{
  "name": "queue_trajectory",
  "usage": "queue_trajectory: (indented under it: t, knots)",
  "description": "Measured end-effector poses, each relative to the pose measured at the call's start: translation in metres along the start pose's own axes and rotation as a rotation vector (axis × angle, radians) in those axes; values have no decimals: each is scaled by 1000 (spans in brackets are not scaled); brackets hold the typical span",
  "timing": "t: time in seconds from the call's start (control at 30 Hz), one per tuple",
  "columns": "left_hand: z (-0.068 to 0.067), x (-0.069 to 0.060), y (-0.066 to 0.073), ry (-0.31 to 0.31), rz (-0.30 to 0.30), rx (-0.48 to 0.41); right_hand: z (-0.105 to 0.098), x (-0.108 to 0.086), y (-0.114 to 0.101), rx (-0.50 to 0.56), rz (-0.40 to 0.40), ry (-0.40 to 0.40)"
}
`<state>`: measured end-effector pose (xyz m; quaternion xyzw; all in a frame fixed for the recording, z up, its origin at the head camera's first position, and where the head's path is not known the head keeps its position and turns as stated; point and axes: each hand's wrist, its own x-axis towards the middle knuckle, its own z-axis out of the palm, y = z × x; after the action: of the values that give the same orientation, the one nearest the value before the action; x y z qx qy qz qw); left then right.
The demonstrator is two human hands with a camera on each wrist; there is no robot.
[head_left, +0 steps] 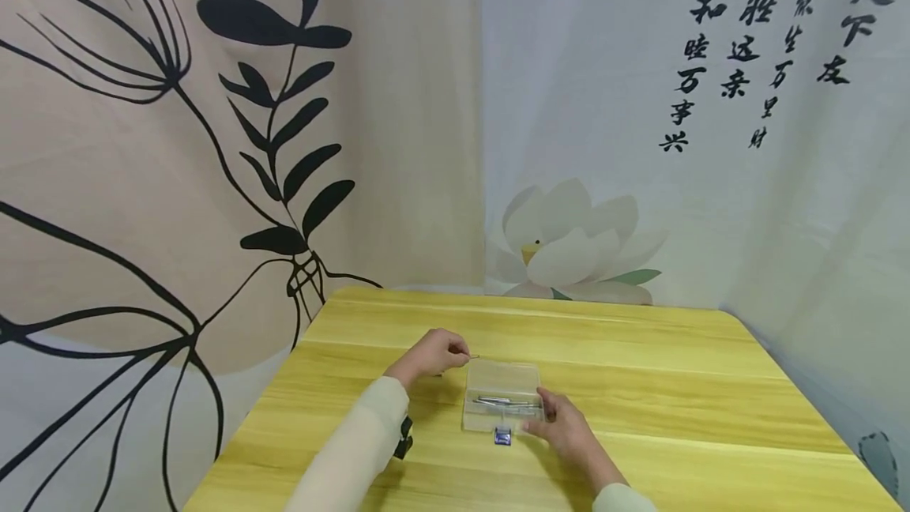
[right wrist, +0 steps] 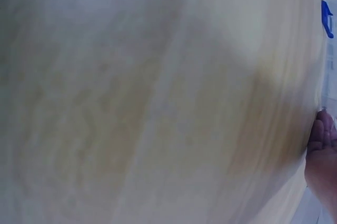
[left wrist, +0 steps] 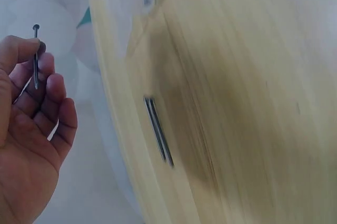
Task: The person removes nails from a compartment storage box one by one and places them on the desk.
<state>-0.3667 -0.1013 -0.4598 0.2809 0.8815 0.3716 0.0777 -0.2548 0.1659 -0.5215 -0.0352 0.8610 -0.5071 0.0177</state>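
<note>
My left hand (head_left: 435,352) pinches a single nail (left wrist: 36,58) between thumb and forefinger, above the table and left of the box's far edge. A clear plastic box (head_left: 503,375) lies in front of me with its lid tipped back. Several nails (head_left: 506,401) lie in its near part, and a blue tab (head_left: 502,437) shows at its front. With thumb at the front and fingers along the side, my right hand (head_left: 566,427) grips the box's right end. In the left wrist view, two nails (left wrist: 158,132) lie side by side on the table.
The wooden table (head_left: 640,385) has rounded far corners. Behind it hangs a printed curtain (head_left: 419,141) with plants and lettering. A black strap piece (head_left: 404,441) shows at my left wrist. Most of the right wrist view is blurred tabletop.
</note>
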Motion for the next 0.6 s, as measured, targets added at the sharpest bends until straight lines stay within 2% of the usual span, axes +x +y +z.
queue_trajectory:
  t: [0.27,0.5,0.6]
  knots:
    - [-24,-20,-24,71,-82,-99,0,-2,-1,-7,9,-1]
    - [-34,-38,-41,108,-142,-179,-1,-3,-1,26,-4,-15]
    - [-35,-45,-49,114,-173,-181,0,-3,0,34,1,-17]
